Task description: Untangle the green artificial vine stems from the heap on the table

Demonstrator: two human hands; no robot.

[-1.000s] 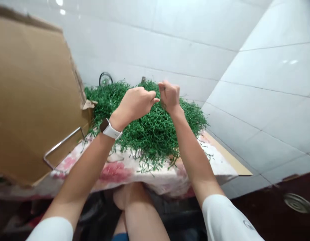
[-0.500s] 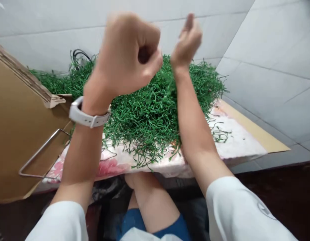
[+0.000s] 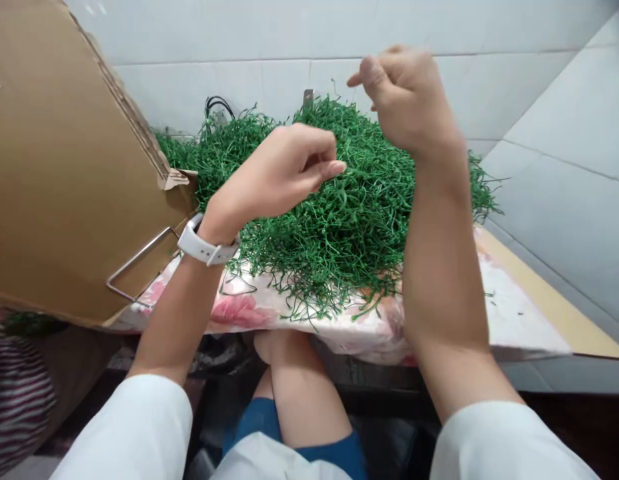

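A large heap of thin, wiry green stems (image 3: 334, 233) with small knobbed tips lies on a floral cloth (image 3: 244, 312). My left hand (image 3: 277, 170), with a white watch (image 3: 207, 243) on its wrist, is over the middle of the heap. Its fingers are curled and the thumb is pressed towards them; anything between them cannot be made out. Higher and to the right, my right hand (image 3: 409, 100) is raised above the heap, thumb against bent fingers. Whatever it may pinch is hidden or too small to name.
An opened cardboard box (image 3: 79, 173) stands at the left, beside a bent metal wire frame (image 3: 139, 263). Behind the heap rises a white tiled wall (image 3: 269, 40), with a black cable (image 3: 219, 103) near it. A striped cloth (image 3: 19, 400) shows at lower left.
My left hand has come down onto the heap from above. The right hand has turned, its fingers now pointing left. The view has shifted, so the box and heap appear further right.
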